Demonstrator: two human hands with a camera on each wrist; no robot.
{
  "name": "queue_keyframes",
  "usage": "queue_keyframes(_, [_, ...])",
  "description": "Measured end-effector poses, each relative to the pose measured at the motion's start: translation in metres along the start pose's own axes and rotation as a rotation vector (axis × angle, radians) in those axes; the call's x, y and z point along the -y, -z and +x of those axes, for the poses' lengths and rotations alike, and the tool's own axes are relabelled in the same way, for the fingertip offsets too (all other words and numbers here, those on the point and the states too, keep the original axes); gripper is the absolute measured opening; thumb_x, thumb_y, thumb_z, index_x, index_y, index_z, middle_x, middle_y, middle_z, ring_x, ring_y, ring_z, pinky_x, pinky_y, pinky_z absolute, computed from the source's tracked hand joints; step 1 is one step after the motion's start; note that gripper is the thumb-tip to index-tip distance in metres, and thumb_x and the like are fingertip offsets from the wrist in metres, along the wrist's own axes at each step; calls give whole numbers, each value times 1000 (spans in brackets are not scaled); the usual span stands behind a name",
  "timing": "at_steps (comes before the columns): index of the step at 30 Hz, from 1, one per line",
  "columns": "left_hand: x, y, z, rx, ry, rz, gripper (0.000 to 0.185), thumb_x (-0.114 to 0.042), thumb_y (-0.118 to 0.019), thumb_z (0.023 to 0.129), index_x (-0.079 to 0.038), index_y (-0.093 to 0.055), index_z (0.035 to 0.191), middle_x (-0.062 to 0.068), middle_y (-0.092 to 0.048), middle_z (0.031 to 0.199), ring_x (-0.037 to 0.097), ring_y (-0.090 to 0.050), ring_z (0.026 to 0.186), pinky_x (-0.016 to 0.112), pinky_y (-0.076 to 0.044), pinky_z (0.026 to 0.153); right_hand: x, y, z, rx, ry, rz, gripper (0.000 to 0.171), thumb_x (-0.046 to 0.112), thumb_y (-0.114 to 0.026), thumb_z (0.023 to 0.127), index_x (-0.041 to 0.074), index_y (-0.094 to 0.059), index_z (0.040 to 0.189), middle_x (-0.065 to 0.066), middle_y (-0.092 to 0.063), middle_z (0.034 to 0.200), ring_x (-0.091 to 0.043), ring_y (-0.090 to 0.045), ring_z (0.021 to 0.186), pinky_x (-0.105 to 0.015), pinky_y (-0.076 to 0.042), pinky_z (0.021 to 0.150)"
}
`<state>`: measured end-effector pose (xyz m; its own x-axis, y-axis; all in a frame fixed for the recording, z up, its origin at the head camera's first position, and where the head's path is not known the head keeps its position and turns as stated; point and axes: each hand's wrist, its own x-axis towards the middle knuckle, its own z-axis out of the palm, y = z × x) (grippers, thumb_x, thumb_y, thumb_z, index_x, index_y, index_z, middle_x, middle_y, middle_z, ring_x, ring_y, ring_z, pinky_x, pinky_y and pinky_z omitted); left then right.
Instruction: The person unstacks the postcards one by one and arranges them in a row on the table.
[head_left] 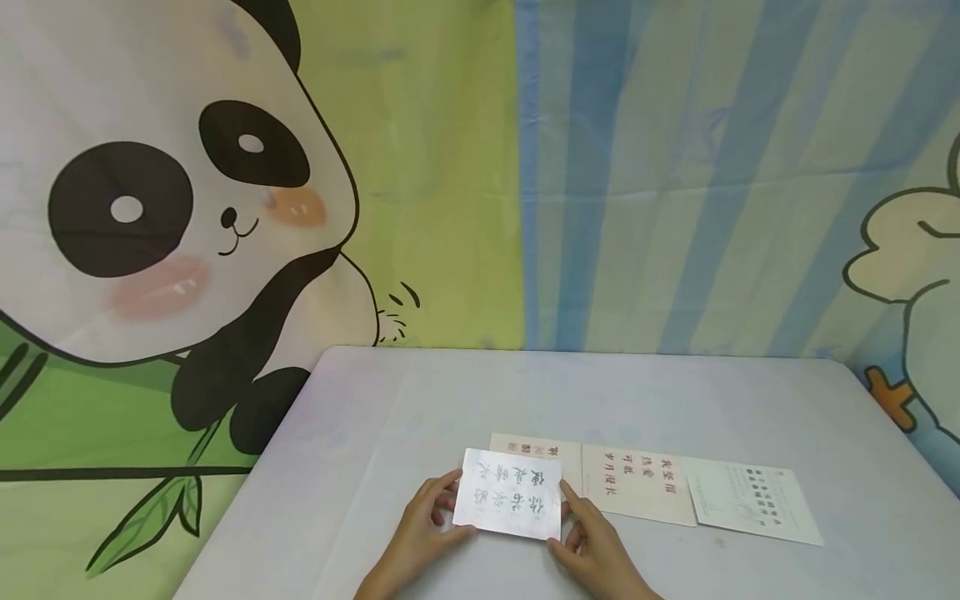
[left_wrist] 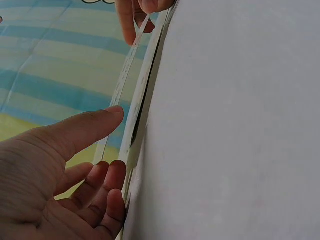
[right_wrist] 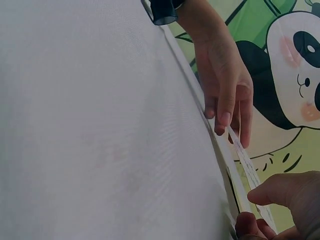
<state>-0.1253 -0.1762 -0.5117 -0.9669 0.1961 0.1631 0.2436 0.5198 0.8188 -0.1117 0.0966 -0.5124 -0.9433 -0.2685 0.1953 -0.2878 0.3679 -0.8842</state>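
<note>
Under both hands lies the grey worktop (head_left: pixel 375 433). Between my left hand (head_left: pixel 420 525) and right hand (head_left: pixel 592 546) I pinch a white card (head_left: pixel 512 493) by its side edges. It looks light, thin and bendy, so I hold it gently.

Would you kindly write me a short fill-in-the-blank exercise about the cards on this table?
1. Both hands hold the same ____.
2. The left hand grips the card's ____ edge.
3. Besides the held card, ____ cards lie flat on the table.
4. The backdrop's black-and-white animal is a ____.

Missing words: card; left; three; panda
</note>
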Motion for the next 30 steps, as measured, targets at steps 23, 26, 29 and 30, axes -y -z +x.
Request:
queue_keyframes(23, [22, 31, 4, -177, 189, -56, 70, -9, -87, 68, -3, -57, 132, 9, -60, 115, 11, -58, 88, 20, -44, 65, 5, -39, 36, -14, -37, 91, 63, 2, -76, 80, -2, -47, 136, -9, -59, 101, 3, -45, 48, -17, -42, 45])
queue_keyframes(26, [26, 36, 2, -201, 224, -45, 69, -7, -87, 69, -2, -57, 131, 10, -61, 115, 8, -57, 82, 19, -43, 61, 7, -45, 40, 11, -41, 114, 61, 3, -76, 80, -3, -48, 134, -9, -59, 101, 4, -45, 48, -16, -41, 44])
queue_keyframes(29, [29, 40, 2, -222, 240, -38, 67, -7, -87, 69, -2, -58, 130, 11, -62, 114, 6, -54, 77, 19, -41, 59, 9, -50, 44, 17, -44, 128, 58, 4, -76, 80, -4, -49, 132, -9, -60, 99, 4, -46, 48, -15, -40, 43])
queue_keyframes(30, [29, 41, 3, -224, 239, -33, 67, -7, -86, 70, -1, -57, 130, 11, -62, 114, 6, -54, 76, 19, -41, 59, 10, -51, 46, 14, -44, 132, 58, 3, -76, 80, -4, -50, 131, -9, -60, 98, 3, -46, 47, -15, -39, 43])
